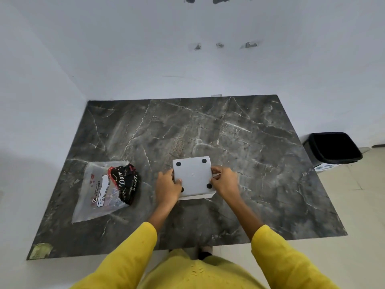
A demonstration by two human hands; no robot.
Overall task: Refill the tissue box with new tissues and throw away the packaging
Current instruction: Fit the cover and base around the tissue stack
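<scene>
A white tissue box (193, 176) lies upside down on the dark marble table (260, 142), its flat base with round black feet facing up. My left hand (167, 186) grips the box's left edge and my right hand (224, 181) grips its right edge. To the left lies a flattened clear plastic tissue package (98, 195) with a crumpled black and red printed end (127, 182). No loose tissues are visible.
A black waste bin (332, 148) stands on the floor just off the table's right edge. White walls border the table at the back and left. A yellowish sticker (39, 250) marks the near left corner.
</scene>
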